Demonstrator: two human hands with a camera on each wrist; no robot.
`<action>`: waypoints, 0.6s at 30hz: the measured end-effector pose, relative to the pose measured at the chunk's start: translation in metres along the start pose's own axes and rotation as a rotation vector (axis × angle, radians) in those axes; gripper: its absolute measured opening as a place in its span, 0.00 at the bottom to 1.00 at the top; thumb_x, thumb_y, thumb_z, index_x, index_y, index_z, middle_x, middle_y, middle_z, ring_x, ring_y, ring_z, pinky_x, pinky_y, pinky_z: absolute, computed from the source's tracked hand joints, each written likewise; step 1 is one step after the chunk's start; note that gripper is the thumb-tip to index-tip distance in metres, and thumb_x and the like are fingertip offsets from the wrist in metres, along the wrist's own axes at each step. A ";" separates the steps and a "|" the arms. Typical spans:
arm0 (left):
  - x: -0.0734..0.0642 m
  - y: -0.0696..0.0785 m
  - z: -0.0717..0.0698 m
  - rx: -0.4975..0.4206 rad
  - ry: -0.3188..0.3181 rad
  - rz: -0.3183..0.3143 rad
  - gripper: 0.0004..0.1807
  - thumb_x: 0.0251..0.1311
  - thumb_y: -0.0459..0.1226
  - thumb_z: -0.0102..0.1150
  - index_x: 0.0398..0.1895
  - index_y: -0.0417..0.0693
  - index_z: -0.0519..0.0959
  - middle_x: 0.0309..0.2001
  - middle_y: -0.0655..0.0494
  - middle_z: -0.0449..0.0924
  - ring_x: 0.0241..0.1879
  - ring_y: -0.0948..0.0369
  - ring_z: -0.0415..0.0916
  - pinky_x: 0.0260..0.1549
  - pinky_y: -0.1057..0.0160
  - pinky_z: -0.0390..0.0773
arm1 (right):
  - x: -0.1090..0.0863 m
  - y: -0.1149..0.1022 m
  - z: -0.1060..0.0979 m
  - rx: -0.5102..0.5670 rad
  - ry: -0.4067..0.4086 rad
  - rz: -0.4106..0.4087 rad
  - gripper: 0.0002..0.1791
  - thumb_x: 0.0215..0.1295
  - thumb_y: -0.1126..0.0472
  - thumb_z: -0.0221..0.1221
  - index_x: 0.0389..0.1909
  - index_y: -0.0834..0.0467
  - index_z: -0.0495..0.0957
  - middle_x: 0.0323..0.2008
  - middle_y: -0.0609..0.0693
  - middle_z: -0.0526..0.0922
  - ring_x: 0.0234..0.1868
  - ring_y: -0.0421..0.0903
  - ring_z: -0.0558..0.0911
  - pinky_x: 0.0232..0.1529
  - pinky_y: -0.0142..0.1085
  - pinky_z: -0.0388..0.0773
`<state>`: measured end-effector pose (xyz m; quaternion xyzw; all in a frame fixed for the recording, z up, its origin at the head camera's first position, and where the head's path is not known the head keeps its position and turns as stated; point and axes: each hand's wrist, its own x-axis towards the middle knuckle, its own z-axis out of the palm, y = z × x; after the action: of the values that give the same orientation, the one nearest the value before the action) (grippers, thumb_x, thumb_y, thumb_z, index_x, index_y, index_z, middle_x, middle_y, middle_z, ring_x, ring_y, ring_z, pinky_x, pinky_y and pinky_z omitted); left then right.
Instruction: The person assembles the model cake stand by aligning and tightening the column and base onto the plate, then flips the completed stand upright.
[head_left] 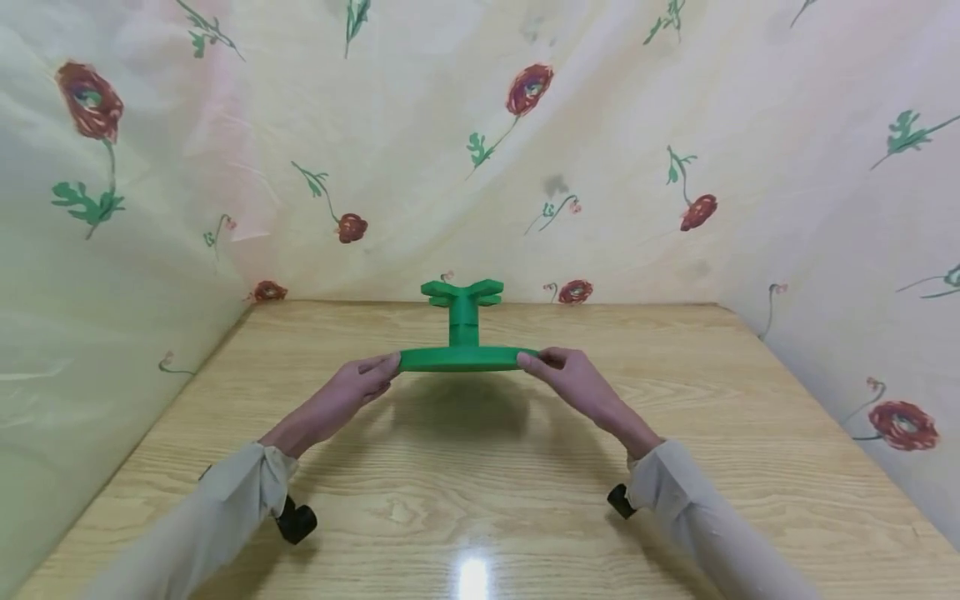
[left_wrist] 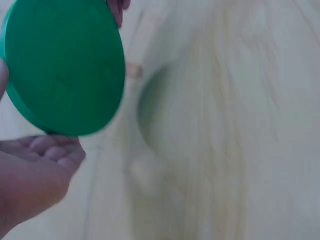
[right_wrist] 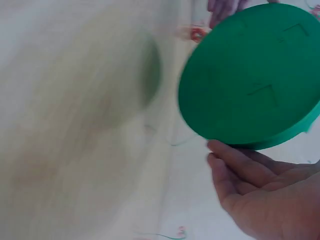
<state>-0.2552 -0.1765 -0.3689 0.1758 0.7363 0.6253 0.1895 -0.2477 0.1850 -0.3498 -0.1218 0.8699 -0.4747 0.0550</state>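
Observation:
A green stand [head_left: 462, 321] has a round disc at its base and a post that branches into several short arms at the top. My left hand [head_left: 352, 393] grips the left edge of the disc, and my right hand [head_left: 581, 387] pinches its right edge. Held above the table, the stand stays upright in the head view. Both wrist views show the flat underside of the green disc [left_wrist: 67, 70]. Faint angular marks are visible on that underside [right_wrist: 260, 80] in the right wrist view.
The wood-grain table [head_left: 480, 483] carries the disc's shadow [head_left: 461, 408]. Flower-printed sheeting [head_left: 420, 150] hangs behind the table and along both sides. A black device [head_left: 296, 521] sits at the left wrist, another black device [head_left: 621, 501] at the right.

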 end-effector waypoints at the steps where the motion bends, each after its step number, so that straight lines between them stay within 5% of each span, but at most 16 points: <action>1: 0.000 0.007 0.002 -0.016 -0.008 -0.009 0.42 0.81 0.56 0.42 0.79 0.30 0.55 0.80 0.36 0.48 0.80 0.44 0.46 0.75 0.49 0.50 | 0.000 -0.004 -0.004 -0.002 -0.006 0.016 0.37 0.76 0.36 0.54 0.63 0.66 0.78 0.57 0.62 0.83 0.63 0.62 0.77 0.64 0.57 0.71; 3: 0.000 0.021 0.005 -0.024 -0.024 -0.027 0.42 0.81 0.58 0.39 0.78 0.30 0.58 0.79 0.35 0.51 0.79 0.44 0.47 0.75 0.47 0.51 | 0.002 -0.011 -0.013 0.016 -0.023 0.034 0.39 0.77 0.35 0.51 0.63 0.68 0.78 0.55 0.63 0.85 0.63 0.63 0.78 0.66 0.57 0.70; 4: 0.001 0.027 0.006 -0.023 -0.035 -0.042 0.41 0.81 0.59 0.38 0.73 0.30 0.65 0.75 0.34 0.61 0.77 0.46 0.54 0.75 0.47 0.51 | 0.002 -0.015 -0.018 0.031 -0.030 0.042 0.40 0.78 0.35 0.50 0.63 0.69 0.78 0.54 0.63 0.85 0.62 0.63 0.79 0.66 0.56 0.71; 6: 0.002 0.042 0.007 -0.012 -0.056 -0.073 0.38 0.81 0.60 0.35 0.62 0.31 0.71 0.55 0.37 0.76 0.63 0.49 0.70 0.74 0.47 0.54 | 0.003 -0.021 -0.027 0.061 -0.046 0.054 0.41 0.79 0.35 0.48 0.62 0.72 0.77 0.50 0.63 0.87 0.59 0.62 0.82 0.65 0.52 0.73; 7: 0.003 0.049 0.006 0.008 -0.069 -0.091 0.37 0.81 0.61 0.33 0.57 0.32 0.71 0.44 0.42 0.74 0.57 0.52 0.71 0.73 0.47 0.57 | 0.003 -0.025 -0.031 0.084 -0.055 0.062 0.41 0.79 0.36 0.47 0.60 0.74 0.78 0.48 0.64 0.87 0.57 0.62 0.83 0.63 0.50 0.76; 10: 0.004 0.074 0.002 0.079 -0.110 -0.178 0.39 0.80 0.62 0.30 0.55 0.32 0.70 0.40 0.43 0.73 0.52 0.50 0.72 0.72 0.47 0.61 | 0.004 -0.036 -0.041 0.111 -0.102 0.092 0.43 0.79 0.34 0.46 0.55 0.75 0.80 0.44 0.64 0.88 0.49 0.57 0.88 0.55 0.45 0.82; 12: 0.006 0.090 -0.003 0.135 -0.137 -0.250 0.45 0.79 0.63 0.28 0.67 0.26 0.67 0.57 0.31 0.77 0.65 0.42 0.71 0.71 0.47 0.62 | 0.006 -0.043 -0.046 0.128 -0.147 0.128 0.45 0.78 0.32 0.44 0.52 0.74 0.81 0.42 0.64 0.88 0.43 0.53 0.89 0.50 0.44 0.85; 14: 0.008 0.106 -0.007 0.186 -0.175 -0.321 0.50 0.79 0.63 0.26 0.71 0.20 0.62 0.68 0.26 0.69 0.71 0.38 0.65 0.72 0.46 0.62 | 0.008 -0.050 -0.052 0.144 -0.193 0.173 0.47 0.76 0.29 0.43 0.49 0.73 0.81 0.39 0.64 0.89 0.40 0.51 0.90 0.47 0.43 0.85; 18: 0.018 0.126 -0.011 0.248 -0.245 -0.425 0.51 0.79 0.64 0.22 0.68 0.19 0.66 0.61 0.29 0.77 0.65 0.41 0.74 0.68 0.49 0.69 | 0.014 -0.061 -0.063 0.164 -0.272 0.253 0.49 0.75 0.26 0.41 0.46 0.73 0.80 0.36 0.63 0.89 0.37 0.52 0.90 0.48 0.45 0.86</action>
<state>-0.2735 -0.1577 -0.2435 0.1137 0.7992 0.4507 0.3812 -0.2642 0.2005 -0.2640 -0.0694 0.8213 -0.5125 0.2408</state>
